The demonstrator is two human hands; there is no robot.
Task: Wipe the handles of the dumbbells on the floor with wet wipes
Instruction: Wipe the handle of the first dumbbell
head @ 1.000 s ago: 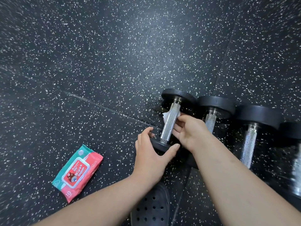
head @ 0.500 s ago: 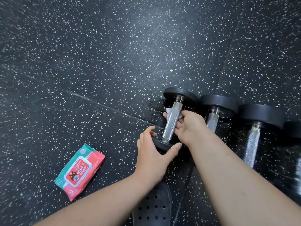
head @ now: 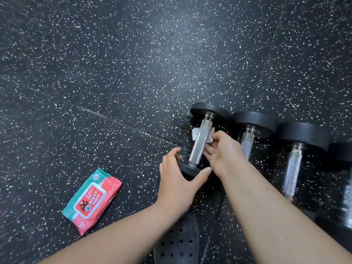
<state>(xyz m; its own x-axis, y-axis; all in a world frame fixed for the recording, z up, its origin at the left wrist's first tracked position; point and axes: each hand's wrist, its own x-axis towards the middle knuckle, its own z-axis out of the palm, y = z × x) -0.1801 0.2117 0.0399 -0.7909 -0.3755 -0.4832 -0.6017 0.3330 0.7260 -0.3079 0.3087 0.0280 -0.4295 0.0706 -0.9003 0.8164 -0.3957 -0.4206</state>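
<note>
Dumbbells [head: 255,121] lie side by side on the dark, speckled floor [head: 114,73], in a row that runs off to the right. The first dumbbell [head: 209,111], at the left end, is the one being cleaned. The left hand [head: 177,183] curls round its near black end and holds it steady. The right hand [head: 224,153] pinches a white wet wipe [head: 195,133] with thumb and fingers. The wipe goes behind the shiny handle [head: 200,143], near its far end, and a bit of white sticks out on each side.

I think this is the wiping step on the first handle. Next, the right hand likely needs to slide the wipe down the bar toward the near end, or twist it round, while the left hand stops the dumbbell from rolling. The bar is bumpy, so the thin wipe may snag or tear if pulled hard. The second dumbbell [head: 247,141], third dumbbell [head: 291,172] and fourth dumbbell [head: 344,197] wait beside it. I cannot tell if they are clean.

Some things are hard to see. The right hand covers part of the wipe. The underside of the handle is hidden. The fourth dumbbell is blurry and cut off at the right edge. A pack of wipes [head: 92,201] lies well apart to the left. A black shoe [head: 177,242] with holes shows between the arms.
</note>
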